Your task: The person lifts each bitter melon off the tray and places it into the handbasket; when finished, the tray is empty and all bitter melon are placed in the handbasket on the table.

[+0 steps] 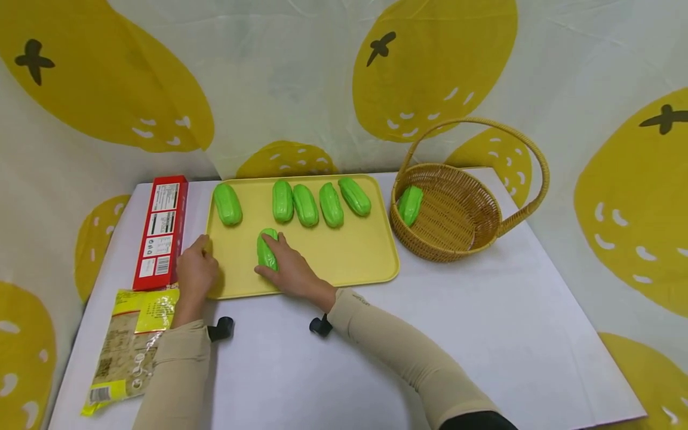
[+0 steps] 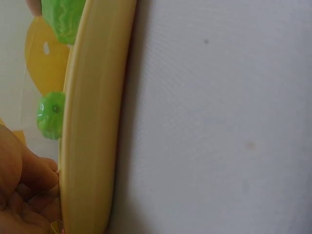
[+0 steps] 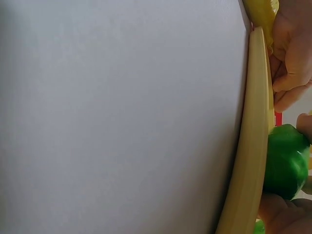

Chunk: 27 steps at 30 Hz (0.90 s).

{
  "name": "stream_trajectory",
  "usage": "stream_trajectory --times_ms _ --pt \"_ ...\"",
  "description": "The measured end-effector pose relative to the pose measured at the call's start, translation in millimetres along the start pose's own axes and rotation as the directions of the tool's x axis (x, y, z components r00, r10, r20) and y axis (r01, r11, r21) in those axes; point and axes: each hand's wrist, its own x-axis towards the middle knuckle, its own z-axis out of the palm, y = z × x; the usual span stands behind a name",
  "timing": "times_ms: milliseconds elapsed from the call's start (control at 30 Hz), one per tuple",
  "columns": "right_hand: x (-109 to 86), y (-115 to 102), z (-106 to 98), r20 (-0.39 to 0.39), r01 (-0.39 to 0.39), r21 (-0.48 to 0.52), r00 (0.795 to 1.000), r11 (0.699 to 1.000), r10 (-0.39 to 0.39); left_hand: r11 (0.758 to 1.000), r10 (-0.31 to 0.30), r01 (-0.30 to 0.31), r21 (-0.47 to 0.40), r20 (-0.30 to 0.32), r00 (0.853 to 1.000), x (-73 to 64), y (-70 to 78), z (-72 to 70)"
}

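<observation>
On the yellow tray (image 1: 333, 257) lie several short, ridged green gourds, most of them in a loose row along its far side, such as one gourd (image 1: 306, 205). My right hand (image 1: 292, 270) grips another green gourd (image 1: 267, 249) near the tray's front edge, thumb on the near side and fingers over the top. In the right wrist view this held gourd (image 3: 286, 162) sits close over the tray rim (image 3: 251, 126). My left hand (image 1: 196, 272) pinches the tray's left rim between thumb and fingers. The left wrist view shows that thumb (image 2: 41, 171) against the rim.
To the right of the tray stands a wicker basket (image 1: 443, 254) with a tall handle and one green gourd (image 1: 411, 205) inside. Left of the tray lie a red box (image 1: 161, 233) and, nearer, a yellow-and-clear food packet (image 1: 126, 346). A patterned curtain hangs behind the white table (image 1: 484, 334).
</observation>
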Motion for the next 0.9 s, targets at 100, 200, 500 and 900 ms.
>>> stream_trajectory --times_ms 100,200,500,900 --pt "-0.5 0 -1 -0.004 0.005 0.012 1.0 1.0 -0.005 1.0 0.001 -0.001 -0.005 0.005 1.0 0.0 1.4 -0.6" --pt "-1.4 0 -1 -0.014 0.011 0.014 1.0 1.0 -0.011 1.0 0.0 0.001 -0.01 0.013 1.0 0.2 2.2 -0.7" --pt "-4.2 -4 -5 -0.071 0.035 0.032 0.997 0.999 -0.033 0.998 -0.059 0.059 -0.002 0.071 0.996 -1.3 0.8 -6.3" --pt "-14.5 -11 -26 -0.135 0.018 0.134 0.991 0.991 0.0 0.999 -0.049 0.049 -0.002 0.068 0.996 -0.4 1.0 -4.7"
